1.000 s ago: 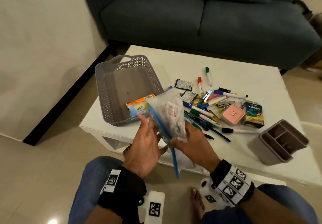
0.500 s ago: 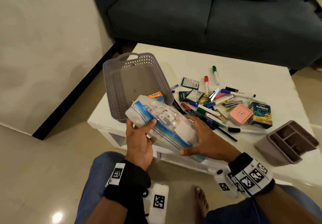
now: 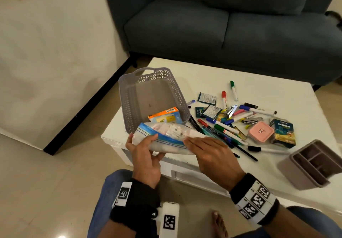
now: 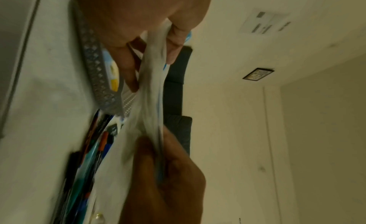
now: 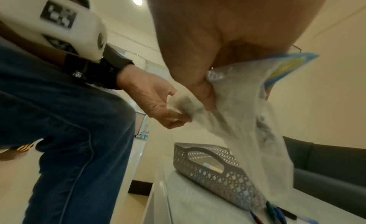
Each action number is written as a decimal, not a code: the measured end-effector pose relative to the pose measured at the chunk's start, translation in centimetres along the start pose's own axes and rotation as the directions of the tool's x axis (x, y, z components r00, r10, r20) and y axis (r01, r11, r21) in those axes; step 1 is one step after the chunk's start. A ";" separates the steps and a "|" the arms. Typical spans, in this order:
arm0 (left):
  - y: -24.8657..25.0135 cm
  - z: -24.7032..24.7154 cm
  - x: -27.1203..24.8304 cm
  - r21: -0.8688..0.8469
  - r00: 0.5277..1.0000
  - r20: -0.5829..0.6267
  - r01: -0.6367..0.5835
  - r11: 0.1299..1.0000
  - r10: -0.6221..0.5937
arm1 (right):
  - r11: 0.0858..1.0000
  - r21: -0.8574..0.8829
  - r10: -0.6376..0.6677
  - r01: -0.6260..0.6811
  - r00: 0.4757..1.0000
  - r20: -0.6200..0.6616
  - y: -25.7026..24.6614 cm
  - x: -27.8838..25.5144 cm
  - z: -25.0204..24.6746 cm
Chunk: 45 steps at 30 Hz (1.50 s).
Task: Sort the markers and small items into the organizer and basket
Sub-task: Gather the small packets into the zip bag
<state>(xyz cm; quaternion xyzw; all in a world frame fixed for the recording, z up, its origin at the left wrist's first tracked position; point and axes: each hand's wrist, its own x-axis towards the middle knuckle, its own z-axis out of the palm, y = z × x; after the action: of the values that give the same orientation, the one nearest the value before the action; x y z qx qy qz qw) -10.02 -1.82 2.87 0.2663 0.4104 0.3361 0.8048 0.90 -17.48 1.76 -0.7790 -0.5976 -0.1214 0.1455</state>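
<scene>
Here the left hand (image 3: 146,156) and right hand (image 3: 212,154) both pinch the zip bag (image 3: 166,136).

Dim warm indoor light, wide-angle edge bending, heavy motion blur in both wrist views.

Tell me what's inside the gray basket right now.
In the gray basket lies one flat orange and yellow packet at its near end. The zip bag in both hands covers the near rim, hiding anything beneath it.
</scene>
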 end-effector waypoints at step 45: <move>14.7 6.6 24.5 0.862 0.889 0.438 -0.373 -0.343 0.133 | 0.741 0.329 0.493 -0.586 0.806 0.327 12.6 26.9 7.4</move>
<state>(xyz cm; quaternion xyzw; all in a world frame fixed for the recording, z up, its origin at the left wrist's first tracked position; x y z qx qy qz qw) 1.50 25.13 4.87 0.9030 0.3775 0.0262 0.2035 20.04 6.30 3.64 -0.8783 -0.3685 0.1422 0.2695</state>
